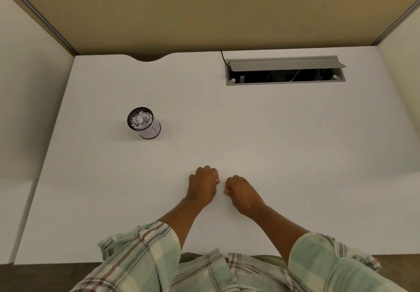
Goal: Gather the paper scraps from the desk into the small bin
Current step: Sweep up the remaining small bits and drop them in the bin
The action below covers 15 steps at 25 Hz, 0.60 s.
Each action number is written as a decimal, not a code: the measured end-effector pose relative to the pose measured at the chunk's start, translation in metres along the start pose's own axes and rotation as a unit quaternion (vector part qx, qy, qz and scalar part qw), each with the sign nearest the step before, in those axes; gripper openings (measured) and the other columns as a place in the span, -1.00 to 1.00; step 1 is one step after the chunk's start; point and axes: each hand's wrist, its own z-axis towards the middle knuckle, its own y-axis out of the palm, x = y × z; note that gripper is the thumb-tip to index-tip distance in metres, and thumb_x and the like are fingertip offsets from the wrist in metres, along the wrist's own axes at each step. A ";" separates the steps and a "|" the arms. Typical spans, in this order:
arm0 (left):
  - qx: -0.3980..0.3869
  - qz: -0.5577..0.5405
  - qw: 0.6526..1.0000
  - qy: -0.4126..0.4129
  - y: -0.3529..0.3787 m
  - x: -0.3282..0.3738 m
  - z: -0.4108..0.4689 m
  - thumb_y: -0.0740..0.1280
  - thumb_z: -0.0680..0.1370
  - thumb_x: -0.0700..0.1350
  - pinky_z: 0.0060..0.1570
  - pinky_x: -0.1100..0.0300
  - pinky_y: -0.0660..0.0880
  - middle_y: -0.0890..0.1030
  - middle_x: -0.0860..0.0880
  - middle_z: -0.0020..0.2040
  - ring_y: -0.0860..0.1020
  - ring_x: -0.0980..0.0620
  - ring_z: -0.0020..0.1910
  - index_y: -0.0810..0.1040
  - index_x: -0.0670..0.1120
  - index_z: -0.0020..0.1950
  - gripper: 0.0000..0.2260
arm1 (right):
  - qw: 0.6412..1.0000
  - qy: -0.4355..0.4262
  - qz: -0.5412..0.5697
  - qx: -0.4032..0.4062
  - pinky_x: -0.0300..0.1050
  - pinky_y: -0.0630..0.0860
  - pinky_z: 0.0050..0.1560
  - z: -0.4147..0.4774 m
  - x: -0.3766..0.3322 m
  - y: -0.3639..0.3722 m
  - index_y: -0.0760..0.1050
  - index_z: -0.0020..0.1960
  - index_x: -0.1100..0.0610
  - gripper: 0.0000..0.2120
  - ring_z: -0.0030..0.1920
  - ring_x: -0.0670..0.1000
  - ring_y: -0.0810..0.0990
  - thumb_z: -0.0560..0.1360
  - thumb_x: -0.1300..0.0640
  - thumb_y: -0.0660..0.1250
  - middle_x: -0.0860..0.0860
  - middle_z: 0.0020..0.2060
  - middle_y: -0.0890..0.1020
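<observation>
A small round mesh bin (145, 125) with a white label stands upright on the white desk (272, 132), left of centre. White paper scraps (142, 119) fill it to near the rim. My left hand (203, 185) and my right hand (242, 193) rest close together on the desk near its front middle, both curled into loose fists. I see nothing held in either hand, and no loose scraps lie on the desk surface. The bin is well apart from both hands, up and to the left.
An open grey cable tray (285, 71) with a raised lid is set into the desk at the back right, with a black cable beside it. Tan partition walls (204, 12) enclose the desk at the back and sides. Plaid sleeves cover my forearms.
</observation>
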 end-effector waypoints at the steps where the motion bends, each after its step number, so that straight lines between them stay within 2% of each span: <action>1: 0.001 -0.050 0.999 -0.016 -0.003 -0.001 0.000 0.29 0.62 -0.16 -0.01 0.05 0.50 0.60 0.02 -0.04 0.54 -0.03 -0.02 0.55 -0.05 -0.06 -0.91 | 0.999 0.030 0.038 0.006 -0.09 0.49 -0.11 0.002 0.001 -0.004 0.44 -0.15 0.09 -0.87 -0.15 0.01 0.50 0.58 0.21 0.26 0.00 -0.17 0.57; 4: 0.045 -0.205 0.975 -0.071 -0.021 -0.016 -0.001 0.35 0.56 -0.21 -0.18 0.22 0.54 0.63 0.02 -0.20 0.59 0.00 -0.19 0.55 -0.10 -0.15 -0.91 | 0.990 0.088 0.110 0.032 -0.20 0.48 -0.29 0.009 -0.001 -0.015 0.49 -0.21 0.06 -0.87 -0.30 -0.08 0.54 0.52 0.17 0.32 -0.07 -0.30 0.61; 6: 0.078 -0.250 0.959 -0.104 -0.035 -0.031 -0.004 0.38 0.47 -0.23 -0.31 0.28 0.52 0.64 0.05 -0.28 0.61 0.04 -0.26 0.56 -0.07 -0.23 -0.90 | 0.987 0.092 0.124 0.037 -0.20 0.50 -0.33 0.017 -0.010 -0.023 0.50 -0.27 0.01 -0.84 -0.34 -0.11 0.54 0.46 0.19 0.35 -0.08 -0.36 0.61; 8: 0.101 -0.270 0.950 -0.120 -0.052 -0.043 -0.005 0.40 0.42 -0.23 -0.34 0.27 0.53 0.64 0.06 -0.31 0.60 0.09 -0.30 0.56 -0.04 -0.27 -0.88 | 0.985 0.080 0.143 0.049 -0.16 0.54 -0.30 0.031 -0.025 -0.032 0.53 -0.28 0.01 -0.85 -0.34 -0.12 0.56 0.42 0.21 0.37 -0.07 -0.35 0.63; 10: 0.132 -0.288 0.940 -0.128 -0.070 -0.055 -0.003 0.45 0.41 -0.22 -0.30 0.23 0.57 0.64 0.07 -0.32 0.60 0.12 -0.30 0.57 -0.02 -0.27 -0.87 | 0.983 0.062 0.161 0.065 -0.24 0.53 -0.29 0.050 -0.048 -0.041 0.58 -0.23 0.01 -0.89 -0.32 -0.14 0.57 0.42 0.21 0.41 -0.07 -0.33 0.65; 12: 0.181 -0.311 0.923 -0.137 -0.093 -0.069 -0.001 0.49 0.40 -0.20 -0.30 0.29 0.55 0.64 0.07 -0.31 0.60 0.15 -0.29 0.57 0.00 -0.25 -0.86 | 0.981 0.045 0.172 0.073 -0.34 0.51 -0.27 0.074 -0.078 -0.051 0.63 -0.15 0.01 -0.93 -0.28 -0.16 0.61 0.44 0.17 0.46 -0.09 -0.29 0.68; 15: 0.272 -0.343 0.885 -0.156 -0.130 -0.093 0.006 0.51 0.39 -0.15 -0.33 0.40 0.51 0.65 0.09 -0.31 0.61 0.18 -0.29 0.58 0.03 -0.23 -0.86 | 0.982 0.002 0.174 0.073 -0.29 0.56 -0.14 0.113 -0.127 -0.065 0.67 -0.12 0.05 -0.98 -0.19 -0.12 0.67 0.46 0.14 0.49 -0.07 -0.20 0.72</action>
